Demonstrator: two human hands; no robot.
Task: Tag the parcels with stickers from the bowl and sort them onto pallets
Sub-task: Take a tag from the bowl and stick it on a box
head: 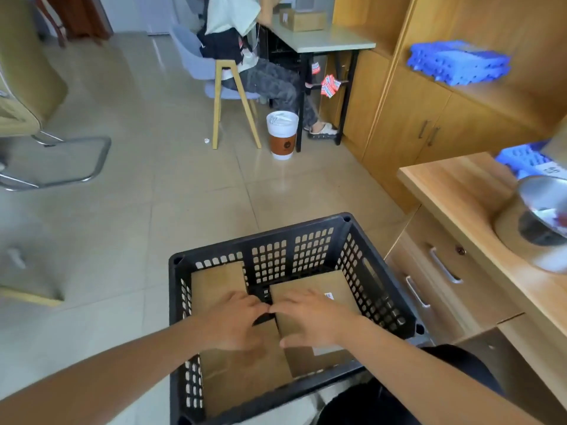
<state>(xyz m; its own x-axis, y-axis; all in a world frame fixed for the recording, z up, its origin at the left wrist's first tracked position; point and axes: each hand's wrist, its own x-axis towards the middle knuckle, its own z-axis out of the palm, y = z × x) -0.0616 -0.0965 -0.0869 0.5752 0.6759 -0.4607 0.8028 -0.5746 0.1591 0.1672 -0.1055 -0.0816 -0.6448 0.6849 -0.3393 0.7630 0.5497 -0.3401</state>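
1. Reaches into the black crate on the floor with both hands.
2. Lays the left hand over the left parcel, fingertips bent down into the gap between the boxes; cannot tell grip from mere rest.
3. Spreads the right hand across the right parcel, thumb at its near edge, with no closed hold visible.
4. Risks a slip on lifting: smooth cardboard, flat fingers, tight packing against the large parcel nearest the body.
5. Risks snagging a box corner on the crate's perforated wall if pulled up tilted.
6. Risks a drop on the carry, with the sticker bowl up on the wooden counter to the right and the blue pallets on a shelf well apart from the crate.
7. Loses part of the bowl past the frame edge; makes out only a red-and-white blur inside.
8. Hides the middles of the parcels under the hands; cannot read the small label on the right parcel, nor count any boxes underneath.
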